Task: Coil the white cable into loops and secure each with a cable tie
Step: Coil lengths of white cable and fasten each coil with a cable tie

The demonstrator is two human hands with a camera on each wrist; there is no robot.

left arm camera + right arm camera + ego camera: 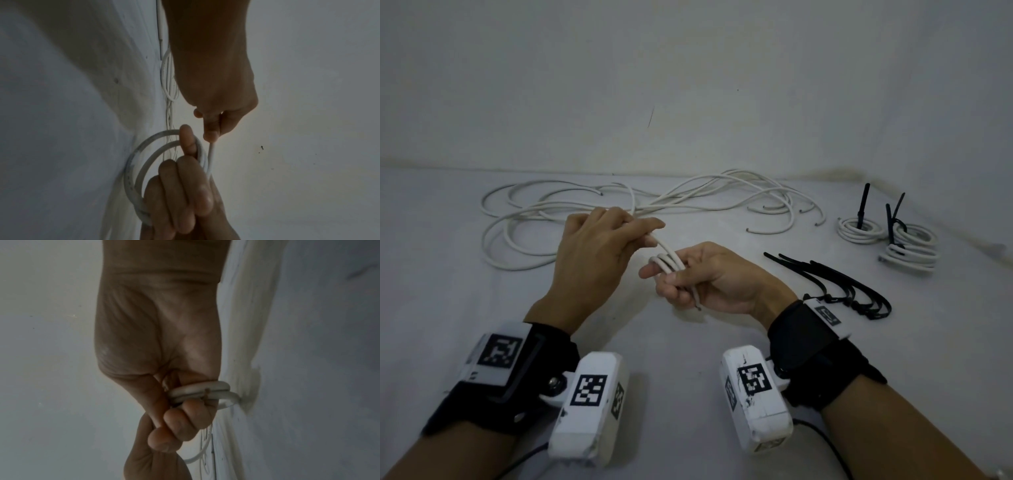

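Two or three small loops of the white cable point(667, 261) are held in the right hand point(709, 277), fingers curled round them; the loops stand roughly on edge, and a short cut end hangs below the palm. From the loops one strand runs up and away to the left hand point(592, 253), where it is pinched between thumb and fingers; its long axis slants from the loops toward the loose heap. That heap of white cable point(619, 205) is spread on the white surface point(448, 291) beyond the loops, lying mostly left to right; its exact strand count cannot be made out. To the right of the loops a bundle of black cable ties point(839, 284) is laid, partly hidden by the right wristband; farther right, two tied coils point(893, 240) are seen with black tie tails pointing upward.
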